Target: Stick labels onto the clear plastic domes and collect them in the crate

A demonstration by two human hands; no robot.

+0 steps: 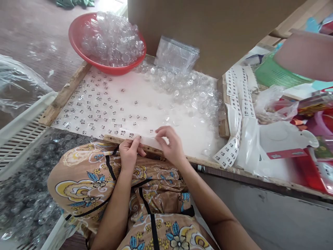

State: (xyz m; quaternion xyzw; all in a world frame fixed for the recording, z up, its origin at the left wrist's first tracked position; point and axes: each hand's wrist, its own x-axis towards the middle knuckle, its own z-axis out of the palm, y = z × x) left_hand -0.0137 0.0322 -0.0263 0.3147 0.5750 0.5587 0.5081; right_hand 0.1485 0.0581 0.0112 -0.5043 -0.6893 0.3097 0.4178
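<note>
Near the board's front edge, my left hand point(131, 151) pinches a white sticker strip point(145, 140) printed with small black animal-face figures. The thumb lies on top of the strip. My right hand point(169, 143) is closed at the strip's other end, thumb and forefinger bent together on it. Fingers partly cover what lies in this pinch. Beyond both hands is a white board point(156, 114), with many small dark figures spread over its left side. Clear plastic domes point(189, 86) lie heaped along its back and right.
A red basin point(78, 48) piled with clear domes stands at the back left. Wooden rails point(65, 95) edge the board. More sticker strips point(234, 121) lie at right, beside a green basket point(270, 73). A white crate point(28, 121) and dark-marked domes point(31, 191) sit at left.
</note>
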